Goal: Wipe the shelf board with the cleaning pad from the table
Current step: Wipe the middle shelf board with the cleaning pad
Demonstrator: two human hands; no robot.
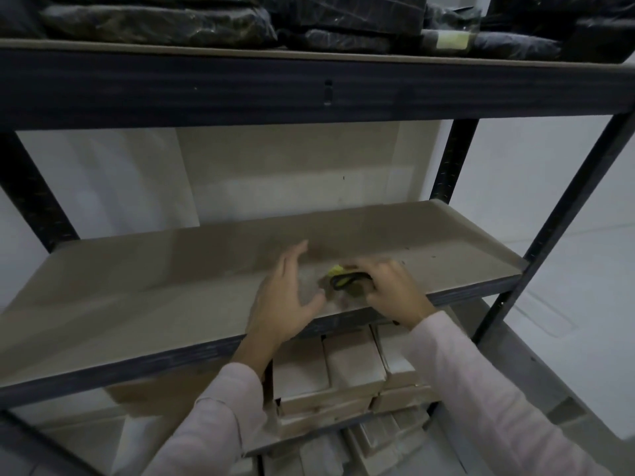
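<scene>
The beige shelf board [137, 293] runs across the middle of the dark metal rack. My right hand [391, 290] presses a dark cleaning pad [347, 281] with a yellow patch onto the board near its front edge, right of centre. My left hand [287, 297] hovers just left of the pad, fingers spread, holding nothing. The pad is partly hidden under my right fingers and is blurred.
The upper shelf [309, 84] overhangs close above, loaded with dark plastic-wrapped bundles [165, 22]. Stacked pale cardboard boxes [343, 372] fill the level below. Dark uprights [450, 159] stand at the rack's corners. A white wall lies behind.
</scene>
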